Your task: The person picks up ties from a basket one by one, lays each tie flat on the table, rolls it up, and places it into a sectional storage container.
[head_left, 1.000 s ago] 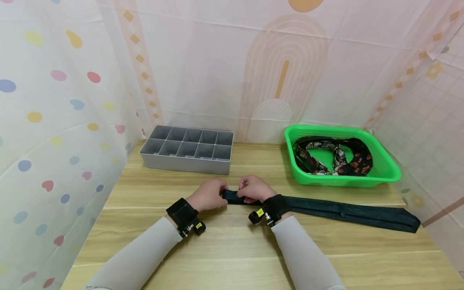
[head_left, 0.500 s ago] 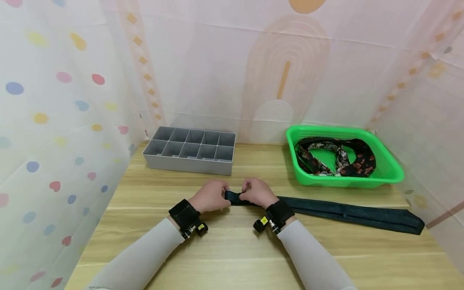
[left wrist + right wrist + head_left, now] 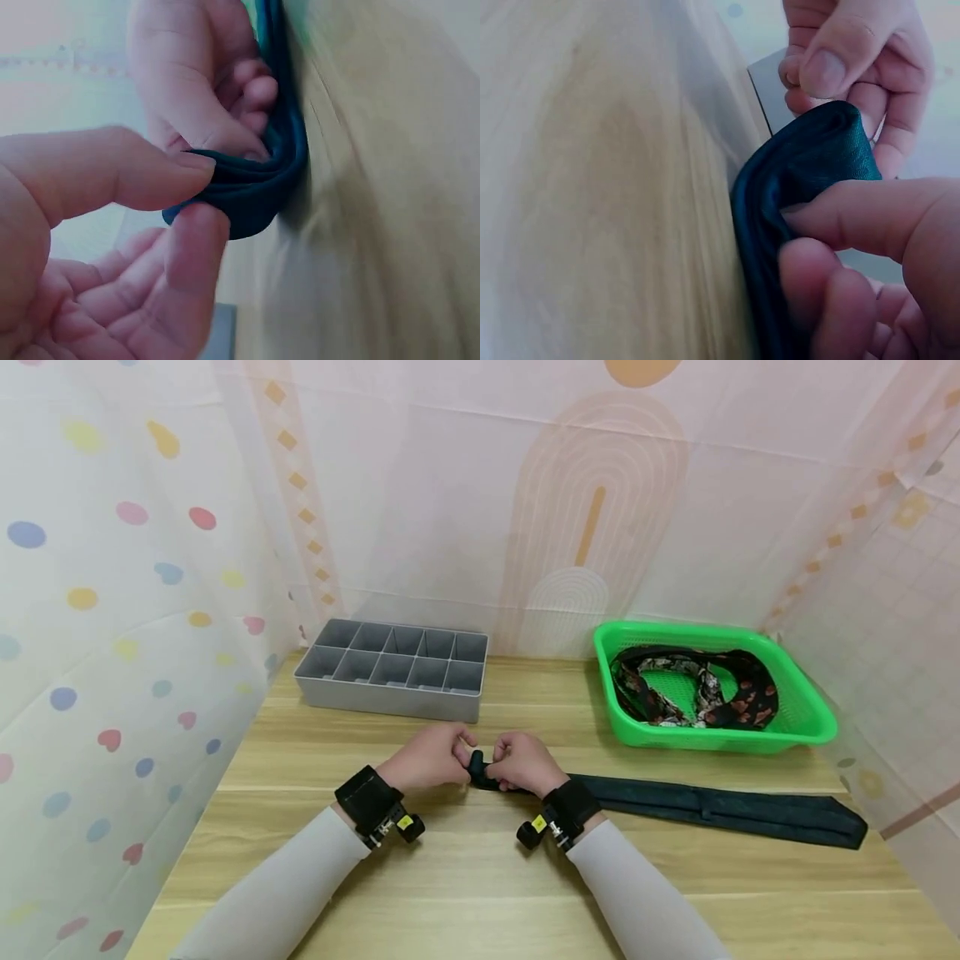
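Observation:
A dark teal necktie (image 3: 697, 803) lies along the table, its wide pointed end at the right. Its left end is turned up into a small thick fold (image 3: 251, 206) between my hands. My left hand (image 3: 431, 756) pinches that fold between thumb and forefinger, as the left wrist view shows. Close beside it, my right hand (image 3: 525, 763) pinches the tie, its thumb (image 3: 840, 217) set against the inside of the fold. Part of the tie is hidden under the right hand and wrist strap.
A grey divided box (image 3: 390, 700) with several compartments stands behind my left hand. At the back right, a green plastic basket (image 3: 720, 739) holds dark floral fabric (image 3: 753, 697) laid in loops. Patterned curtains (image 3: 442, 502) border the wooden table (image 3: 450, 893).
The tie's left end, lower and flatter between my hands a second ago, now stands up in a tighter fold. My fingers have shifted slightly on it; box and basket stay put.

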